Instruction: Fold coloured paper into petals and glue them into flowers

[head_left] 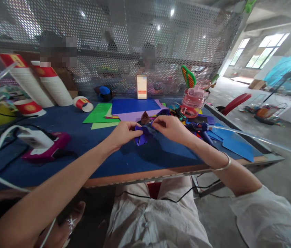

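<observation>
From the head camera, a person's two bare hands are working above a blue-topped table (119, 160). The left hand (127, 133) is pinching a folded purple paper (142, 137) between thumb and fingers, keeping it just above the tabletop, in the middle. The right hand (169, 126) is hovering just beside it, its fingertips bunching near a small purple bit; whether they are gripping it, I cannot tell. A brown folded piece (145, 118) is sitting just behind, between the hands. A dark blue glue gun (199, 127) is lying near the right wrist.
</observation>
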Demonstrator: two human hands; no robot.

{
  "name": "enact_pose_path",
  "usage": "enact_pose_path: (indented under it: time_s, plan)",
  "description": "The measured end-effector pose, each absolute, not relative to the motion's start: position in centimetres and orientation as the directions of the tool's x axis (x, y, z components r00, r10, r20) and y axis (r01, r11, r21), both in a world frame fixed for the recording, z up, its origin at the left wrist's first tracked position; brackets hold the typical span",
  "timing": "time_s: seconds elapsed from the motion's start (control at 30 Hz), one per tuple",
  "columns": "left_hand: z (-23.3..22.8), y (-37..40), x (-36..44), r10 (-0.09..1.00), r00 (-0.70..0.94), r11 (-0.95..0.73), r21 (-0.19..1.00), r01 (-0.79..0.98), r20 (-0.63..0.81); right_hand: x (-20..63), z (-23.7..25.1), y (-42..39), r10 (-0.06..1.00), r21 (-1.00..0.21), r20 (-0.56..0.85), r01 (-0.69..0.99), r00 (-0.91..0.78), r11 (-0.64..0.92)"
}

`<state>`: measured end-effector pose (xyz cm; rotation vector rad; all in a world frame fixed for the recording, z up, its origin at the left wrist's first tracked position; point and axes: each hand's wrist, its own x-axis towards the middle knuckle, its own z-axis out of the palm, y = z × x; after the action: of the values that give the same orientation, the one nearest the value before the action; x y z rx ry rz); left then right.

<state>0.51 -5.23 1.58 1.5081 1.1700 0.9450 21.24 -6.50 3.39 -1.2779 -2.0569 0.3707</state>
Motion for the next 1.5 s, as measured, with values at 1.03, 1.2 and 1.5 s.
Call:
enact_pose_path:
  time_s: [1.03, 1.2, 1.5]
  plan:
    - [0.8, -4.9, 0.3, 0.964, 0.243, -0.195, 0.914, 0.355, 0.112, 19.3, 1.5, -5.9, 0.886, -0.581, 0.295, 0.669, -0.359, 0.464]
    - [0.8, -4.8, 0.3, 0.960, 0.252, -0.212, 0.906, 0.367, 0.123, 19.0, 1.6, -6.3, 0.869, -0.522, 0.316, 0.695, -0.380, 0.494]
    - [0.7, -4.5, 0.0, 0.945, 0.290, -0.263, 0.883, 0.389, 0.154, 18.6, 1.2, -6.5, 0.831, -0.343, 0.376, 0.772, -0.409, 0.535]
